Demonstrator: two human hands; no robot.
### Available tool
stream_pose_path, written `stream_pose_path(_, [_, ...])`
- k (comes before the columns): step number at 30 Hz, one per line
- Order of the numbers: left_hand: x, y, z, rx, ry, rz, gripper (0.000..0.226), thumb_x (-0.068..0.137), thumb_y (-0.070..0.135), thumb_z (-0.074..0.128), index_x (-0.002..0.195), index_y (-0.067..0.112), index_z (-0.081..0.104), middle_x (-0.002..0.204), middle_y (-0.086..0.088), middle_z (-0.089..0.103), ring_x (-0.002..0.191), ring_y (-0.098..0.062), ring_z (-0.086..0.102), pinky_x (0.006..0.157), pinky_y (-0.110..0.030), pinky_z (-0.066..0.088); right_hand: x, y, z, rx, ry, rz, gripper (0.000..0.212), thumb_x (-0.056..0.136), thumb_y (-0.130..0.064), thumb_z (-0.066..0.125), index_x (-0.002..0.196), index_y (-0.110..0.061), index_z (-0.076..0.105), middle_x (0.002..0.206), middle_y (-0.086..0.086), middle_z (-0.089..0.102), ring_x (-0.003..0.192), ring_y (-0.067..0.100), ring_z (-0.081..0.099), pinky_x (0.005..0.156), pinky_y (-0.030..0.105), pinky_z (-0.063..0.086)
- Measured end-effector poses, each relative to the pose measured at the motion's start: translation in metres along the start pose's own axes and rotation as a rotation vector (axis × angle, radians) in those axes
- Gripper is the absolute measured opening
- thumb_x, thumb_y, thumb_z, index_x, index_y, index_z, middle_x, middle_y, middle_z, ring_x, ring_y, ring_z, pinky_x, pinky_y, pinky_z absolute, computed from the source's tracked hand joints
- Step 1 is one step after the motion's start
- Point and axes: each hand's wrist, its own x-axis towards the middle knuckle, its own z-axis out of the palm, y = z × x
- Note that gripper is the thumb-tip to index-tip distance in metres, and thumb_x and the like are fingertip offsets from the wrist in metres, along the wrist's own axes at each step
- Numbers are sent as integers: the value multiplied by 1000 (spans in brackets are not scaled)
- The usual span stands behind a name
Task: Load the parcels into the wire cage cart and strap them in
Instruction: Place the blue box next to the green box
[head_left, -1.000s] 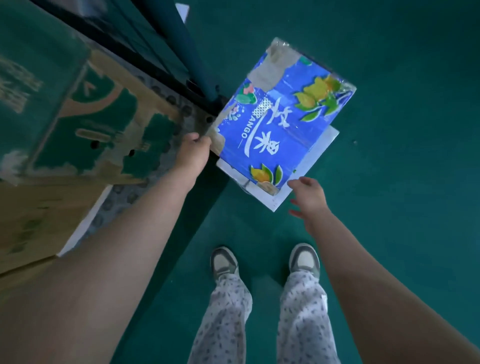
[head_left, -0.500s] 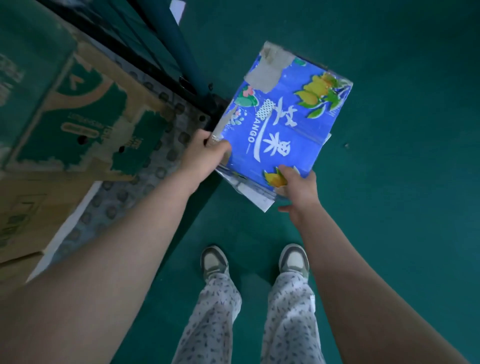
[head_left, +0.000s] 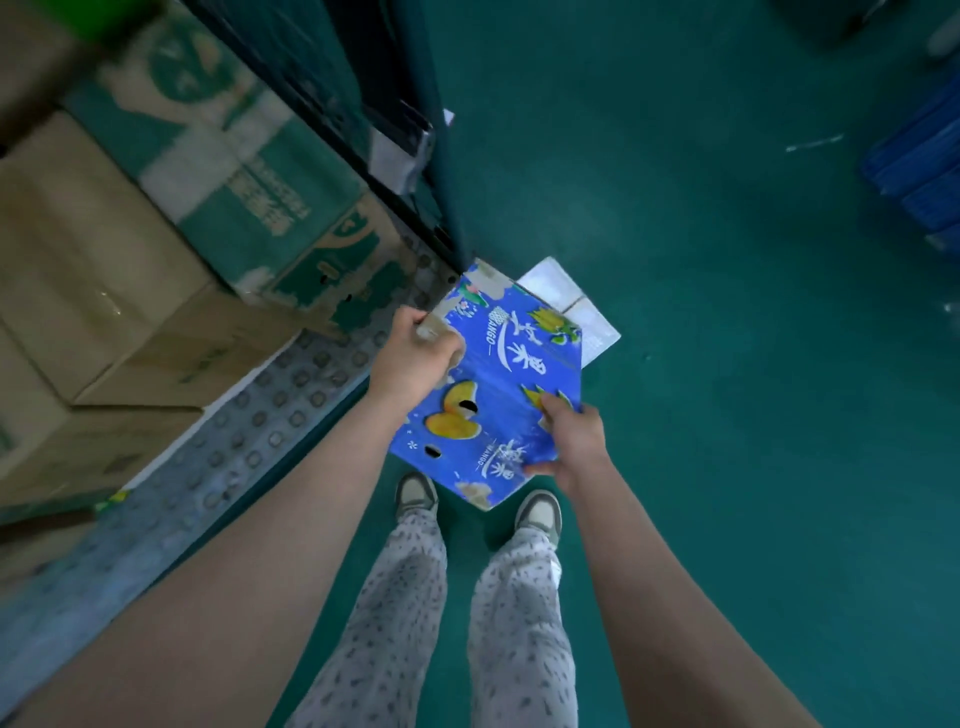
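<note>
A blue mango box with yellow fruit pictures is lifted off the green floor, tilted toward me. My left hand grips its upper left corner. My right hand grips its near right edge. The wire cage cart's studded deck runs along the left, with a dark cart post just behind the box. Brown and green cardboard parcels are stacked on the deck.
A flat white sheet lies on the floor under where the box was. Blue crates stand at the far right. My feet stand on the green floor below the box.
The blue box has come up off the white sheet and tipped toward me. Both hands have closed on it; a second ago my right hand was only reaching.
</note>
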Motion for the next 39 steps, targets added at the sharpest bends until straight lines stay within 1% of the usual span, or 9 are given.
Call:
stream_pose_path(4, [-41, 15, -39, -43, 56, -21, 28, 87, 24, 60, 107, 21, 41, 77, 11, 47, 65, -7, 47, 67, -28, 41, -47, -10, 9, -83, -66, -59, 43, 95, -22, 55, 131, -7, 38, 117, 9, 51, 99, 23, 54, 75, 55, 53])
stream_pose_path(9, [-93, 17, -86, -183, 167, 17, 26, 87, 22, 60, 105, 23, 41, 77, 10, 47, 62, -7, 45, 62, -24, 39, -100, -15, 26, -189, -132, -164, 39, 95, -19, 54, 128, -4, 40, 101, 6, 51, 75, 12, 52, 73, 51, 55])
stream_pose_path(11, [-112, 17, -108, -249, 231, 36, 25, 88, 21, 61, 104, 22, 41, 78, 10, 48, 65, -10, 47, 68, -28, 43, -124, -19, 37, -243, -161, -212, 39, 94, -18, 53, 128, -4, 41, 103, 8, 53, 79, 16, 55, 67, 47, 55])
stream_pose_path(17, [-156, 14, -169, -445, 350, 12, 28, 88, 21, 60, 107, 23, 39, 83, 8, 51, 66, -12, 50, 55, -23, 39, -186, -39, 74, -409, -243, -323, 40, 89, -17, 56, 125, -2, 45, 109, 10, 51, 97, 27, 53, 50, 39, 52])
stream_pose_path(22, [-176, 12, -212, -488, 382, -19, 27, 88, 18, 58, 107, 20, 38, 79, 6, 48, 62, -11, 45, 54, -26, 37, -225, -44, 107, -534, -274, -336, 41, 90, -18, 57, 127, -3, 48, 113, 9, 53, 97, 24, 49, 62, 51, 55])
stream_pose_path(27, [-177, 13, -276, -585, 463, -3, 24, 87, 13, 59, 100, 14, 38, 79, 0, 47, 61, -11, 40, 51, -25, 31, -277, -60, 159, -612, -313, -396, 37, 91, -15, 54, 124, 0, 50, 117, 13, 50, 95, 27, 48, 57, 48, 51])
stream_pose_path(29, [-177, 12, -301, -627, 482, 0, 23, 87, 14, 59, 95, 15, 38, 79, -1, 48, 62, -12, 42, 51, -26, 33, -297, -67, 182, -660, -322, -452, 34, 91, -15, 54, 121, 1, 50, 112, 12, 49, 93, 27, 48, 63, 50, 53])
stream_pose_path(32, [-179, 11, -337, -695, 530, 28, 22, 88, 16, 59, 85, 18, 37, 79, -2, 50, 65, -14, 46, 56, -28, 37, -322, -77, 216, -690, -332, -514, 40, 90, -14, 55, 128, 0, 47, 114, 12, 50, 94, 28, 49, 70, 54, 54])
stream_pose_path(39, [-181, -1, -410, -754, 579, 80, 23, 87, 22, 57, 99, 17, 38, 91, -4, 52, 83, -24, 53, 74, -34, 44, -370, -78, 284, -690, -348, -618, 35, 93, -15, 52, 124, -1, 44, 134, 15, 47, 106, 30, 50, 82, 60, 51])
